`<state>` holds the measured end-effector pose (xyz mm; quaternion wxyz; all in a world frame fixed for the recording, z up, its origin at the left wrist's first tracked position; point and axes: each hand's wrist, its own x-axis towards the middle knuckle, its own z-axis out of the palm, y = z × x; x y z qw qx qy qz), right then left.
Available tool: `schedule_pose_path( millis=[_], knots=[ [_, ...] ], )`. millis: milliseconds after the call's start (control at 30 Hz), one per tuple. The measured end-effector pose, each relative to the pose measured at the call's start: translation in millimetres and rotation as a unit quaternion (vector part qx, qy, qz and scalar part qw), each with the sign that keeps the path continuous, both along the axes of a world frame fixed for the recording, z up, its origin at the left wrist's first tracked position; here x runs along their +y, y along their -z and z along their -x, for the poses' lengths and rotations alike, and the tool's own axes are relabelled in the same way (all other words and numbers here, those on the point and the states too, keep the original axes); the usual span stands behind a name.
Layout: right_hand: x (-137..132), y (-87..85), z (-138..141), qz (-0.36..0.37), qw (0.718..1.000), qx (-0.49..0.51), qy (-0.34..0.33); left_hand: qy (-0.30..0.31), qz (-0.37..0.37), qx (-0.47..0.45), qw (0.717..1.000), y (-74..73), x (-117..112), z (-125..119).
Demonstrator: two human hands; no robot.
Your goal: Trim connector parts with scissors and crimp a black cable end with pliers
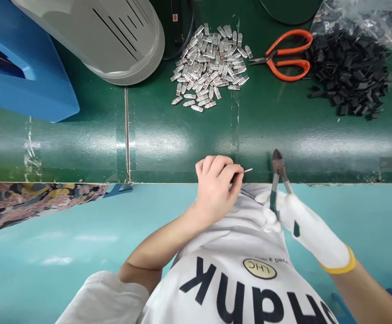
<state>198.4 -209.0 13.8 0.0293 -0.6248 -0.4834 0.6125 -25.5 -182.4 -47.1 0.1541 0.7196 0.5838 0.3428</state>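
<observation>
Shirt point(236, 243); left hand point(214, 189) pinches metal piece point(248, 170); right hand point(304, 225) grips cutters point(278, 170) beside.

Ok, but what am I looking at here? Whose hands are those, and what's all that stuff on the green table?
This picture comes from a small camera worn on a person's head, looking down, so their own white T-shirt with black letters shows at the bottom. The bare left hand pinches a thin silver metal piece. The right hand, in a white glove, grips green-handled metal cutters, close beside that piece but not touching it. On the shiny green table lie a heap of small silver metal parts, orange-handled scissors and a pile of little black plastic pieces by a clear plastic bag. On the left stand a blue plastic bin and a grey machine cover.
</observation>
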Motion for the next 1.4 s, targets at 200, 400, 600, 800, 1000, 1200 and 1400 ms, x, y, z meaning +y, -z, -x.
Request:
schedule_pose_path(
  millis=[200, 400, 600, 800, 1000, 1200, 1400],
  knots=[
    [-20, -3.4, 5, 0.082, 0.993, -0.070, -0.048, 0.004, -0.013, -0.002, 1.000, 2.4, 1, 0],
    [-12, -21.1, 11, -0.015, 0.983, -0.145, -0.112, 0.003, -0.038, -0.005, 0.999, 6.6, 0, 0],
    [-3, -22.0, 17, -0.037, 0.973, -0.181, -0.139, 0.007, -0.043, 0.006, 0.999, 8.9, 0, 0],
    [-2, -20.3, 20, -0.029, 0.966, -0.203, -0.157, 0.008, -0.041, 0.011, 0.999, 9.5, 0, 1],
    [2, -20.6, 22, -0.035, 0.962, -0.222, -0.153, 0.003, -0.059, 0.004, 0.998, 9.7, 0, 1],
    [3, -19.0, 28, -0.047, 0.966, -0.205, -0.147, 0.005, -0.047, 0.015, 0.999, 10.7, 0, 0],
    [12, -16.7, 21, 0.020, 0.984, -0.141, -0.102, 0.006, -0.035, -0.024, 0.999, 4.3, -1, 1]
  ],
)
